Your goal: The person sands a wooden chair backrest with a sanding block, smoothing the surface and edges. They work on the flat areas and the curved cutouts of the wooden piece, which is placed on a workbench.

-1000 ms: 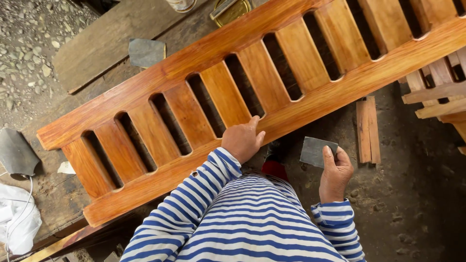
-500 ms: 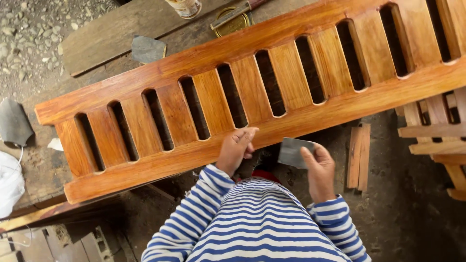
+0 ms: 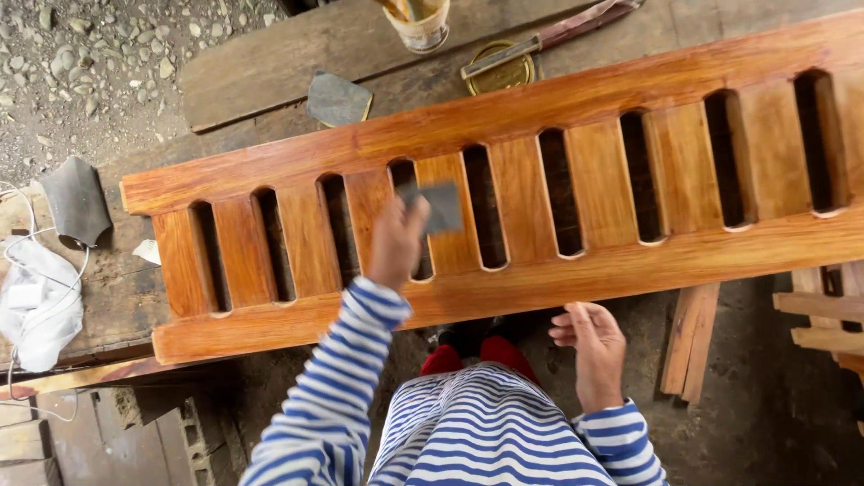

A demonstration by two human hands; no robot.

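Note:
A long varnished wooden slatted panel [image 3: 504, 279] lies across the workbench in front of me. My left hand [image 3: 396, 236] is raised over the slats and grips a small grey sheet of sandpaper [image 3: 439, 205], blurred by motion. My right hand [image 3: 587, 337] hangs just below the panel's near rail, fingers loosely curled, with nothing in it. My sleeves are blue and white striped.
Behind the panel stand a cup with a brush [image 3: 419, 22], a round gold lid [image 3: 499, 70] with a knife-like tool [image 3: 549, 36] across it, and another grey sandpaper piece [image 3: 337, 99]. A third grey sheet [image 3: 76, 200] and white cloth [image 3: 36, 301] lie left. Wood offcuts [image 3: 688, 346] lie on the dirt floor at right.
The sandpaper passed from my right hand to my left, which lifted it over the slats. My right hand emptied and dropped below the rail. The view shifted left.

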